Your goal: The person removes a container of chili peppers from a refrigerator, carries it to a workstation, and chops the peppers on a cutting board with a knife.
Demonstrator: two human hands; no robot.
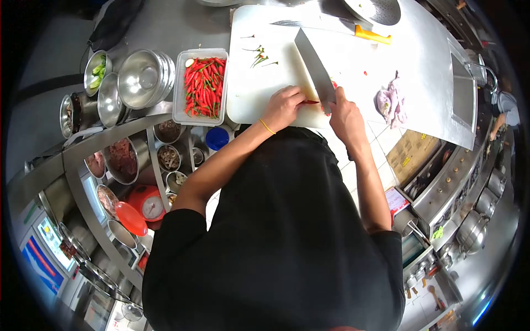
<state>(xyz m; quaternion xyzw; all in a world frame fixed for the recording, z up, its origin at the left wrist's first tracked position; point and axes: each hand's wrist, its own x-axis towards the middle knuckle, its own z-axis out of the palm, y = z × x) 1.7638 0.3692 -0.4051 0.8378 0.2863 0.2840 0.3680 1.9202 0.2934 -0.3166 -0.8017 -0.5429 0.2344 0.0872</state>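
Note:
My left hand [285,107], with a yellow band at the wrist, has its fingers closed on a red chili [310,102] over the near edge of the white cutting board [259,94]. In my right hand [346,117] is a large knife [316,69], its broad blade slanting up and left beside the chili. Small red pieces lie by the blade. Several green stems [259,58] rest on the board's left part. Just left of the board stands a clear tub [176,94] filled with red chilies.
A second knife with a yellow handle [373,35] lies across the board's far side. To the right are a crumpled cloth-like item [392,102] and a sink [464,83]. Steel bowls [141,79] stand left of the tub. Another person [505,110] is at the far right.

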